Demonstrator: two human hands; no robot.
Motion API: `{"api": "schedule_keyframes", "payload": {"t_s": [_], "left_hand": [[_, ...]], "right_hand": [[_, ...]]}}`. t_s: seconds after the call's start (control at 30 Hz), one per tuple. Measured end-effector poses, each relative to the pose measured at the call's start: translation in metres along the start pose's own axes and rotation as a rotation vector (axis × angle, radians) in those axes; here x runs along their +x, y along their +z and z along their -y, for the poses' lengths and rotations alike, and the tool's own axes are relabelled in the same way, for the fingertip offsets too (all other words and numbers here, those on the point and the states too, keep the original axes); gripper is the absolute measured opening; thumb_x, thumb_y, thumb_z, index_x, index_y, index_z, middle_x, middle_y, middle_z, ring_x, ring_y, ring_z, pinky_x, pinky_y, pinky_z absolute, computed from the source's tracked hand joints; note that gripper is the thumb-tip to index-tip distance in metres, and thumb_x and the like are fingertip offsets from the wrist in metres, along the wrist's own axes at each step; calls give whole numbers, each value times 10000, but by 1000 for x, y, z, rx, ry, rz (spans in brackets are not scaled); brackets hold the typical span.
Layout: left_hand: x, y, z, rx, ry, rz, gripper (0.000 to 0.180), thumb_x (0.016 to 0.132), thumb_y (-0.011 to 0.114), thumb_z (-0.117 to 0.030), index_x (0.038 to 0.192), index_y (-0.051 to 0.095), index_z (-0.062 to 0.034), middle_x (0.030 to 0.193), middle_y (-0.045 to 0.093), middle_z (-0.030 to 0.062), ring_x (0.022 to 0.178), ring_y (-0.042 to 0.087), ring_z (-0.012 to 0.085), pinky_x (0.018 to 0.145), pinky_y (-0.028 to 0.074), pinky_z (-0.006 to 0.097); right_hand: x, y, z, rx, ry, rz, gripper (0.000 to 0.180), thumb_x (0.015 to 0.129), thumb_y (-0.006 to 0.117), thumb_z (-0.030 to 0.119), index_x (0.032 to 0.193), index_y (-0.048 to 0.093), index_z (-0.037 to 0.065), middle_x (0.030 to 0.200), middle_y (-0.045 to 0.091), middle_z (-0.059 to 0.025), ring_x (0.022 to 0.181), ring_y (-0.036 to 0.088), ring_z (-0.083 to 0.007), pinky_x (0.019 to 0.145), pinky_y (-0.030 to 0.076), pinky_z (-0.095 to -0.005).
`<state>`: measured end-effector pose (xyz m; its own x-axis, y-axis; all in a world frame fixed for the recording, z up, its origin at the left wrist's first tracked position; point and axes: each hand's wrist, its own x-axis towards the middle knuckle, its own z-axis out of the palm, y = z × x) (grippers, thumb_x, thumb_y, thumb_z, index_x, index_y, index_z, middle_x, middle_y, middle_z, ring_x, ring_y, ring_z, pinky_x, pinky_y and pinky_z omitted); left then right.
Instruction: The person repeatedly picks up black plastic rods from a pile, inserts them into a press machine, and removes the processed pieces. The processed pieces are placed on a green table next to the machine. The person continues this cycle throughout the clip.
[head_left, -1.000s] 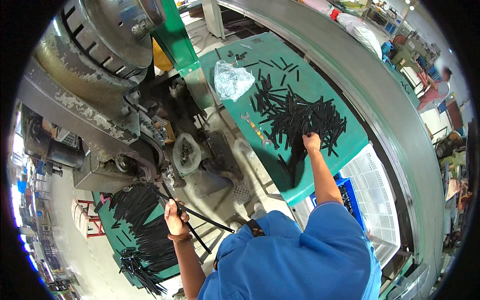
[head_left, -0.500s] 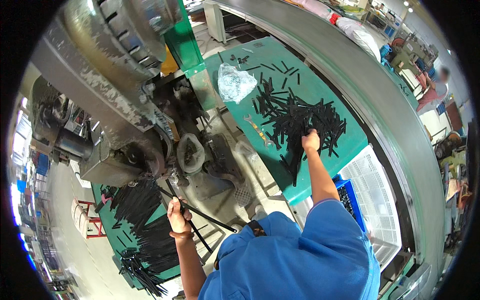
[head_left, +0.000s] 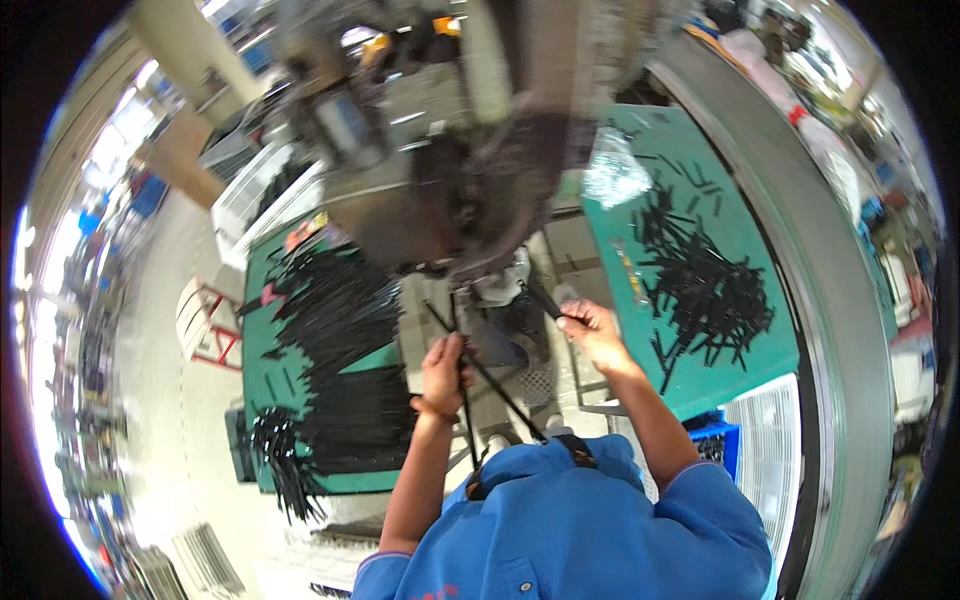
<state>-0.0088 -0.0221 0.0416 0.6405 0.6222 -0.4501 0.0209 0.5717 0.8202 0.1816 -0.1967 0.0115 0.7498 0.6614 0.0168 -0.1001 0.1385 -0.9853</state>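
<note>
Two green tables (head_left: 710, 387) — two crossed black strips (head_left: 508, 399) in the left hand (head_left: 443, 372).

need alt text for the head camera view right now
A blue-shirted person grips long, thin black strips in the left hand and a narrow black piece in the right hand. A blurred metal machine looms ahead, between two green tables bearing many black pieces.

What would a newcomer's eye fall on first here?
The dark metal machine, blurred at top centre, stands out first. Below it, the left hand holds long black strips and the right hand a short black piece. On the green table at right lies a heap of short black strips.
</note>
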Motion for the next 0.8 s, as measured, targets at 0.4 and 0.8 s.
{"api": "schedule_keyframes", "payload": {"t_s": [0.4, 0.8], "left_hand": [[2, -10, -3, -53, 8, 182, 210, 939, 480, -270, 929, 518, -64, 782, 610, 47, 459, 455, 61, 377, 337, 192], [3, -12, -11, -10, 24, 238, 208, 936, 471, -243, 914, 495, -37, 751, 618, 87, 410, 440, 87, 351, 343, 215]], "right_hand": [[5, 110, 3, -94, -68, 56, 140, 810, 598, -7, 945, 564, -25, 732, 557, 9, 655, 492, -48, 606, 413, -202], [-12, 139, 21, -143, -163, -139, 64, 841, 563, -22, 900, 559, 5, 724, 510, 25, 629, 430, -33, 571, 359, -189]]}}
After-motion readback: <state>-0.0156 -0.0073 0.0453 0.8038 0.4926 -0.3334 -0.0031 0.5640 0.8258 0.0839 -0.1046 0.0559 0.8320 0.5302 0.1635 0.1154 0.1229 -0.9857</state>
